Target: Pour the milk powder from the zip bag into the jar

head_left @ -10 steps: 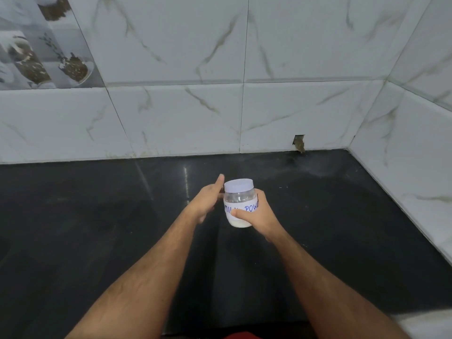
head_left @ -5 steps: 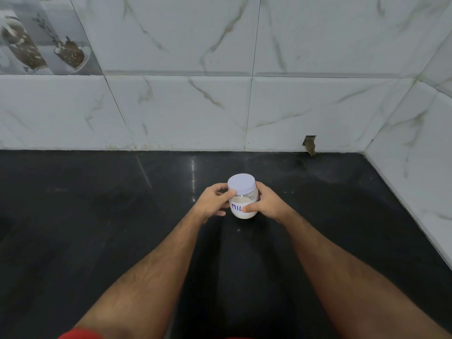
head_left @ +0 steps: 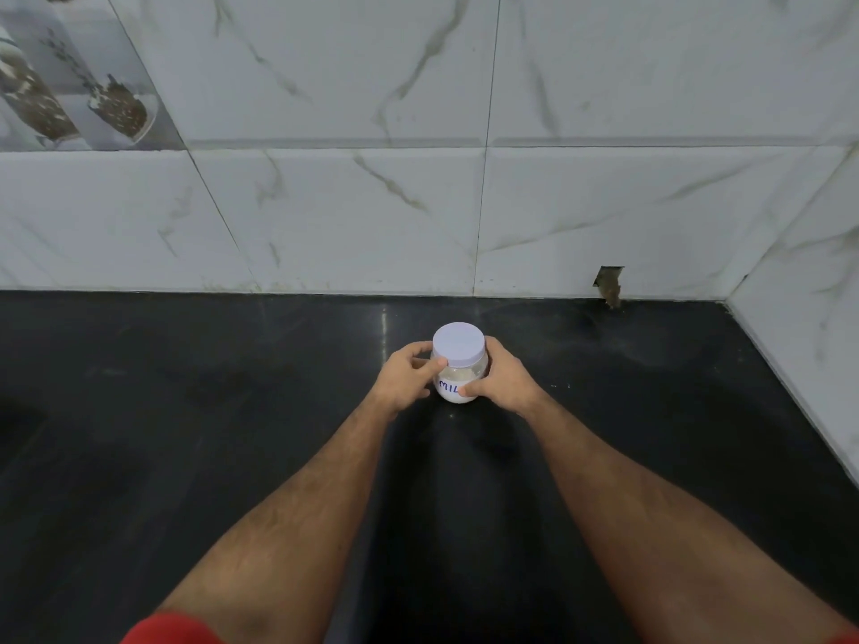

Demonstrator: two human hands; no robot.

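Counter (head_left: 186,434): black polished stone, glossy, filling the lower half of the view. A thin vertical glint of light (head_left: 384,325) shows near its back edge. Faint pale dust smudges lie toward the right rear.

Back wall (head_left: 348,216): large white tiles with grey-brown marble veining, grout lines running vertical and horizontal. One decorative tile (head_left: 79,86) at upper left carries a printed picture of spoons holding brown grains.

Side wall (head_left: 809,290): same marble tiles, meeting the back wall in a corner at right.

Defect: a small chipped hole (head_left: 610,284) in the back wall's bottom edge, just above the counter, near the corner.

Lighting: even, soft, cool.
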